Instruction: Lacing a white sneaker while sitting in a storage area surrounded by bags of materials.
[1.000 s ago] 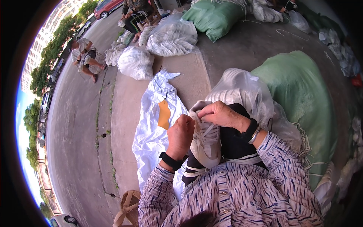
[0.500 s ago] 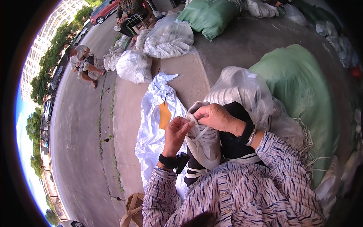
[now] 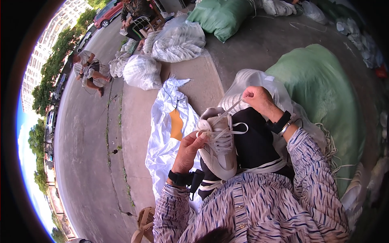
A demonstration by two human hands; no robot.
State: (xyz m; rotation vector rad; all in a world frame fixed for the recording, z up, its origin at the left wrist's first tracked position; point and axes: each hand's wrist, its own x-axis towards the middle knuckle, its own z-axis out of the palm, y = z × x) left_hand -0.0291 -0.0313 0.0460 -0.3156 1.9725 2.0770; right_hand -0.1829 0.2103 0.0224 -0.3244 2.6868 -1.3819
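Observation:
A beige and white sneaker point(image 3: 225, 161) rests across my lap, toe toward me, its lacing partly threaded. Up and to the right, my right hand point(image 3: 260, 101) pinches one end of the white shoelace point(image 3: 231, 109), which runs taut from the top of the shoe. Pressed against the shoe's left upper edge, my left hand point(image 3: 190, 149) is closed in a pinch, with a bit of lace showing at its fingertips. A loose loop of lace sticks out over the shoe's right side.
White sheeting point(image 3: 162, 156) with an orange-yellow piece point(image 3: 176, 124) lies to the left. A clear bag point(image 3: 259, 81) and a large green sack point(image 3: 318, 85) stand at right, loose laces point(image 3: 330, 152) beside them. More bags point(image 3: 142, 72) and two seated people point(image 3: 87, 71) are farther off.
My right hand has moved away from the shoe, up and to the right, drawing the lace out. My left hand stays at the shoe's left edge, slightly lower.

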